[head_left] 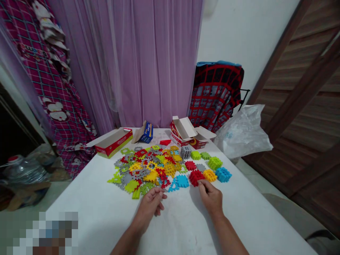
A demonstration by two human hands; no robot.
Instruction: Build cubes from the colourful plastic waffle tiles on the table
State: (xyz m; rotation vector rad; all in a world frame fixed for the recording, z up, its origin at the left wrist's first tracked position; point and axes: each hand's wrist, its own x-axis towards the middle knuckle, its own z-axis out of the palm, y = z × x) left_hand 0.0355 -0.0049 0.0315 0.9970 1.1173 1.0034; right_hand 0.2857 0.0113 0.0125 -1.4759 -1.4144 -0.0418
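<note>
A heap of flat interlocking plastic pieces (148, 166) in red, yellow, green, grey and blue lies spread on the white table (106, 212). To its right stand small stacked blocks: red (196, 176), orange (209, 175), blue (223, 174), green (214, 163) and grey (185, 152). My left hand (150, 205) rests at the near edge of the heap, fingers loosely curled and holding nothing that I can see. My right hand (210, 196) has its fingertips pressed together against the red stack's near edge.
Open cardboard boxes stand at the table's far side: a long red one (113, 141), a blue one (146, 131), two red-and-white ones (186, 132). A white plastic bag (243, 131) hangs off the right corner. Purple curtains hang behind; a wooden door is at right.
</note>
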